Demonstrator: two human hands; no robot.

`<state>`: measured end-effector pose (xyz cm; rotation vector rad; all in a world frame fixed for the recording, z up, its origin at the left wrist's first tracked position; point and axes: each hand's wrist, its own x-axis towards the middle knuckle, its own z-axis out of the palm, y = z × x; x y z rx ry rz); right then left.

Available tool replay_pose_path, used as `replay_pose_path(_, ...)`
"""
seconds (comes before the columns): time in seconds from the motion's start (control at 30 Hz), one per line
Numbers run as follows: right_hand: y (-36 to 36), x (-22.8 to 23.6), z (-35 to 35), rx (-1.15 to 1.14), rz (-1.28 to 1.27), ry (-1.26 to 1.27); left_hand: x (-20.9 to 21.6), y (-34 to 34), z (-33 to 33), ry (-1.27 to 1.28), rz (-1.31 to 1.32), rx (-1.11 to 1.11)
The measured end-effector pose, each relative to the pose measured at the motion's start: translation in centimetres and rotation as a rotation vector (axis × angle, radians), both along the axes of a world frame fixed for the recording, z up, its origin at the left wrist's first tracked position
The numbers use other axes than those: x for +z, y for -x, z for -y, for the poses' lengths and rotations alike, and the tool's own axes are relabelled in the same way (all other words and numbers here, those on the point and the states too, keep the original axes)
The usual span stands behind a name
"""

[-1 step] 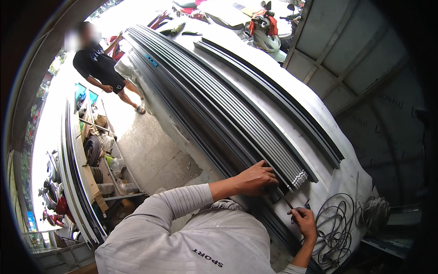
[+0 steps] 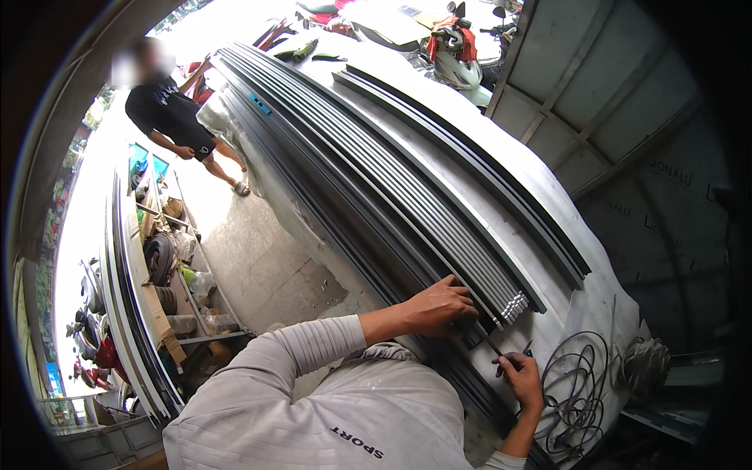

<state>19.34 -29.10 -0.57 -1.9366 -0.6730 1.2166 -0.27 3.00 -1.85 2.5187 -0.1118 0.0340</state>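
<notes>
My left hand (image 2: pixel 445 307) is closed over the near end of a bundle of long dark metal profiles (image 2: pixel 345 211), its fingertips in shade. What it grips is hidden. To its right, my right hand (image 2: pixel 521 380) pinches a thin dark strip (image 2: pixel 493 345) that runs up toward the left hand. A small dark pointed piece (image 2: pixel 528 345) shows just above the right fingers. Beside my left hand lies a row of slim silvery bars (image 2: pixel 470 274), their pale ends toward me.
A separate dark profile (image 2: pixel 486 172) lies along the white-covered table (image 2: pixel 603 274). Loose black cord (image 2: pixel 576 392) coils at the right, near a wire roll (image 2: pixel 645 364). A person (image 2: pixel 168 110) stands at the far left. A rack of odds and ends (image 2: pixel 168 258) is on the left.
My right hand has shifted very slightly, with the thin strip still in its fingers. The left hand stays in place.
</notes>
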Motion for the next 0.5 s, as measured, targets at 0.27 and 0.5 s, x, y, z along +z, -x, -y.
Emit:
replay_pose_path(0.27, 3.1, -0.3, -5.1, -0.032, 0.013, -0.161, 0.1, 0.3, 0.3, 0.016, -0.001, 0.021)
replay_pose_path(0.5, 3.2, -1.3, -5.6, -0.064, -0.068, -0.178, 0.1, 0.2, 0.3, 0.020, 0.026, 0.014)
